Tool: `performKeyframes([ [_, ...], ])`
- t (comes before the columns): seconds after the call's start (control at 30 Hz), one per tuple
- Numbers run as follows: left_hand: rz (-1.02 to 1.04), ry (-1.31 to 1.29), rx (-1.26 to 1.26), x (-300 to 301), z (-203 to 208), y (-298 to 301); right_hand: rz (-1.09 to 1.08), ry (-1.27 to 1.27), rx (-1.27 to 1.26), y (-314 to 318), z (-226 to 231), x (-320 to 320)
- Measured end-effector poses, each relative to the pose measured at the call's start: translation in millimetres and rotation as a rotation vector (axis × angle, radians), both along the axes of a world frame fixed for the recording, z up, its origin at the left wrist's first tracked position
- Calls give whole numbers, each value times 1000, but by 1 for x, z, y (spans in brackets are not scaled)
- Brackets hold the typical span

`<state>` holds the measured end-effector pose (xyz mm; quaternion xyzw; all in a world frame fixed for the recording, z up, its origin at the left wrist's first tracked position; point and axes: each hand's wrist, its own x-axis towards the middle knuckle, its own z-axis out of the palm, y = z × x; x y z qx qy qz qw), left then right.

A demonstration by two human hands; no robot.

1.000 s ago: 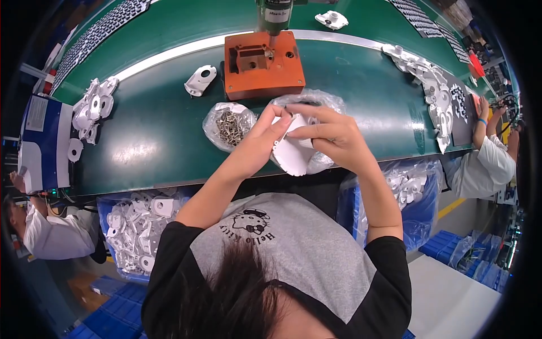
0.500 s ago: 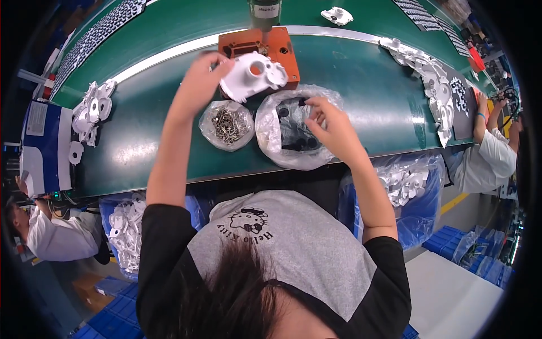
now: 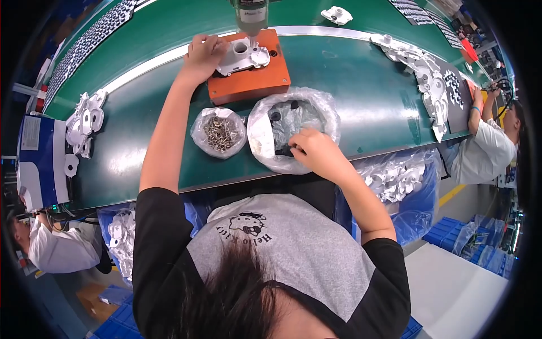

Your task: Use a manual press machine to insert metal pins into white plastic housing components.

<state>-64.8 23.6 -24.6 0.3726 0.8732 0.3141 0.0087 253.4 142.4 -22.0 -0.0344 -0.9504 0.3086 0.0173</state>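
Observation:
My left hand (image 3: 203,56) curls over the left end of a white plastic housing (image 3: 241,51), which lies on an orange fixture block (image 3: 248,85). Above the housing hangs the tip of a power screwdriver (image 3: 252,20). My right hand (image 3: 316,150) reaches into a clear plastic bag (image 3: 328,107) with its rim rolled open. Its fingers are closed low in the bag beside small black parts (image 3: 275,116); what they pinch is hidden. Between my arms stands a smaller bag of metal screws (image 3: 222,134).
White housings lie piled on the bench at left (image 3: 86,121) and right (image 3: 432,85), and a single white housing (image 3: 337,15) lies at the back. Bins of white parts (image 3: 395,181) sit below the front edge. People in white shirts work at both sides.
The white housing has gone from tilted in my left hand to lying on the orange block. My right hand has moved nearer and lower in the bag, its fingers closing.

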Motion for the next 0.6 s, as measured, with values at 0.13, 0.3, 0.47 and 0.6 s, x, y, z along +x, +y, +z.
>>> performKeyframes([
  [0.13, 40, 116, -38, 27, 17, 0, -19, 28, 93, -8, 10, 2],
  [0.3, -55, 447, -20, 59, 12, -9, -36, -86, 89, -7, 11, 3],
  [0.47, -175, 266, 16, 68, 23, -15, -31, -19, -94, 7, 13, -6],
  [0.6, -199, 390, 102, 58, -1, -17, -67, 120, -131, 23, 30, -34],
])
